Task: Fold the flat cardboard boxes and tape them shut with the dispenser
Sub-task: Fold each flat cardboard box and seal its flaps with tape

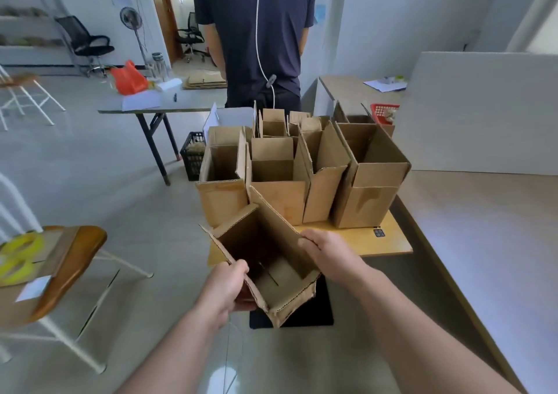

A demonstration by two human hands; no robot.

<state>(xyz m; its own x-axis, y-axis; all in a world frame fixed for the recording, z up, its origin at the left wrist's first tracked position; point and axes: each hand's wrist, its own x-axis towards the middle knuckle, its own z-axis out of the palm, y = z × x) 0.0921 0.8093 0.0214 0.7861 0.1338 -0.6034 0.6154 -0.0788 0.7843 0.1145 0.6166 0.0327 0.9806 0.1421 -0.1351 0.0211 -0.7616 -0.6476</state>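
while the box is held at the near edge of the small table, its walls are already squared up and its open top is turned toward the camera. inside it, the bottom flaps are seen folded in, with a dark slit along their seam; whether tape is applied underneath cannot be told. on the small table a group of erected boxes is stood upright, packed side by side, with top flaps raised and none closed on top. a stack of flat cardboard is seen on the far table, so more folding is judged to remain. two yellow tape rolls are laid on the chair at the left, well apart from both hands; that area is blurred, and a dispenser cannot be made out. the task is judged to be at the forming stage, with top closing and taping left for every box in view.

the left hand is closed on the near left edge of the box, fingers curled round the cardboard. the right hand is clamped on the rim of the right wall, fingers curled over the edge. nothing else is held by either hand.
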